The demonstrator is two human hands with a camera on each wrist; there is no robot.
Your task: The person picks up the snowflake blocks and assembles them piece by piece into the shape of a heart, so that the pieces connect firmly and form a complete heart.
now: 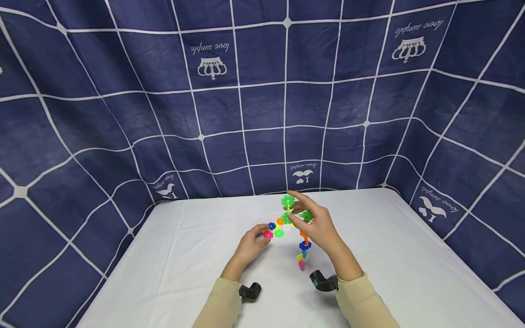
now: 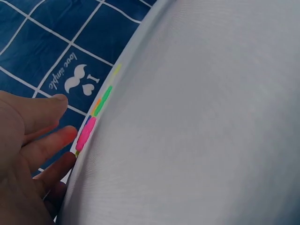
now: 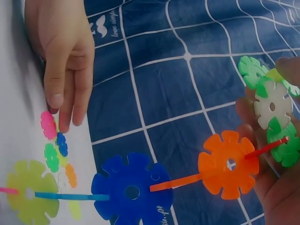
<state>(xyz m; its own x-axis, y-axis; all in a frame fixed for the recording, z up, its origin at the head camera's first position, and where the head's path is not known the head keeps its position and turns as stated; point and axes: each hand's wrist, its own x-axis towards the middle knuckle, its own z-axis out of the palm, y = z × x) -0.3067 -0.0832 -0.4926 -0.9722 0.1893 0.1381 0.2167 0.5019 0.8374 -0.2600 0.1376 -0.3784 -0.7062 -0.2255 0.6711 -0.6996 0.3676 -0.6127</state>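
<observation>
Likely light and stiff, snowflake-disc chain (image 3: 140, 178) suits rim pinching: right hand (image 1: 321, 226) holds green discs (image 1: 287, 218), left hand (image 1: 248, 246), loose-fingered, at half-past-eight.

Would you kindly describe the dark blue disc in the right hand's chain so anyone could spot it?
Above the white table, find the right hand, then its chain of discs. In the right wrist view, the dark blue disc faces the camera, darker than the edge-on orange disc and lighter blue disc beside it.

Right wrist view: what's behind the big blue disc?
Behind the blue disc: mostly curtain, with white table past its left edge. Whatever its solid body covers can't be seen.
</observation>
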